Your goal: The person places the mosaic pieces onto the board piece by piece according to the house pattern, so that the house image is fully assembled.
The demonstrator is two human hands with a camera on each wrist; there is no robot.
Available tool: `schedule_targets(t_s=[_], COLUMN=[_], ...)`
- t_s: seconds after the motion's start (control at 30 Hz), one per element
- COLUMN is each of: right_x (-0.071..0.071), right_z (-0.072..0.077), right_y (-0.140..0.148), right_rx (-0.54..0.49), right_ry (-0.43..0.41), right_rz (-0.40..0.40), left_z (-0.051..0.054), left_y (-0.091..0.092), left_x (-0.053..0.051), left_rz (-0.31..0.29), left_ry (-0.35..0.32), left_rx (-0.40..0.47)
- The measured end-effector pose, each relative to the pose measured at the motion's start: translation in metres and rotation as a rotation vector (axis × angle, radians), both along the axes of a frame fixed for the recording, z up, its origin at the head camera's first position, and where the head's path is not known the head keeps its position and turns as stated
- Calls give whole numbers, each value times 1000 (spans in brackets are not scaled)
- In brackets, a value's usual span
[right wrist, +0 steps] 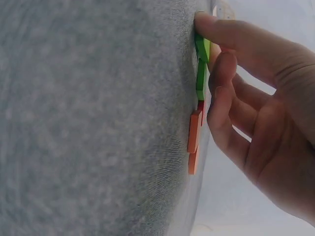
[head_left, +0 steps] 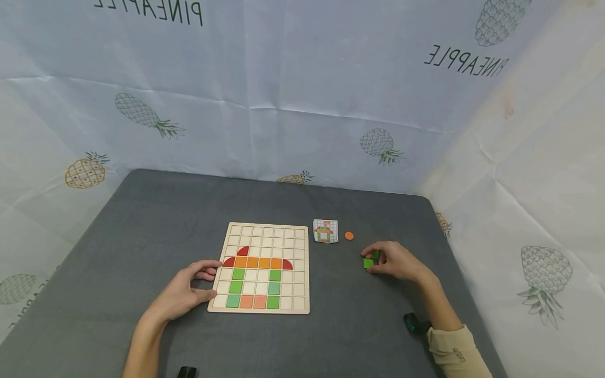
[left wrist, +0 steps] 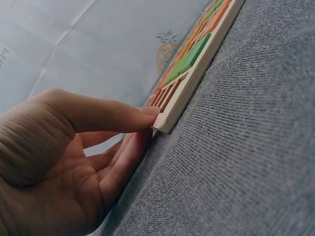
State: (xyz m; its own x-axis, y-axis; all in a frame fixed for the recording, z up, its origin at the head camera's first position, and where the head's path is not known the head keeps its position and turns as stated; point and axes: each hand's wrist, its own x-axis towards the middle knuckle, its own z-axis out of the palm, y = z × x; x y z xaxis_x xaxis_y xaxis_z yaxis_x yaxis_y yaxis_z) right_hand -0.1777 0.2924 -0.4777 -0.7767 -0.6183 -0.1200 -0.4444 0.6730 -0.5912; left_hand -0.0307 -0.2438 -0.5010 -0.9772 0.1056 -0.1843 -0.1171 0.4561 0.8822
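A wooden grid board (head_left: 300, 270) lies on the grey table, its squares partly filled with orange, red, green and salmon pieces. My left hand (head_left: 181, 294) touches its left edge, thumb near the front corner and index finger farther up. In the left wrist view, the thumb lies on the corner (left wrist: 162, 120). To the right, my right hand (head_left: 397, 261) pinches a green square block (head_left: 368, 263) at the table surface. Beside it is another green block (right wrist: 201, 81). Orange blocks (right wrist: 195, 132) lie near the fingers in the right wrist view; the hand hides them in the head view.
A small pattern card (head_left: 325, 231) lies right of the board, with an orange disc (head_left: 348, 236) beside it. A dark object (head_left: 415, 324) sits near the right forearm, another black one (head_left: 187, 372) at the front. Pineapple-print cloth (head_left: 307, 136) hangs around the table.
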Motion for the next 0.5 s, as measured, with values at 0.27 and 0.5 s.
schedule_targets(t_s=[0.27,0.5], right_x=[-3,-10], right_z=[0,9], right_y=[-5,-23], right_rx=[-48,-105], right_ry=[51,68], right_rz=[45,46], left_z=[0,1], left_y=[0,1], left_x=[1,0], left_rz=[-14,0], left_ry=[16,-7], left_rx=[10,10])
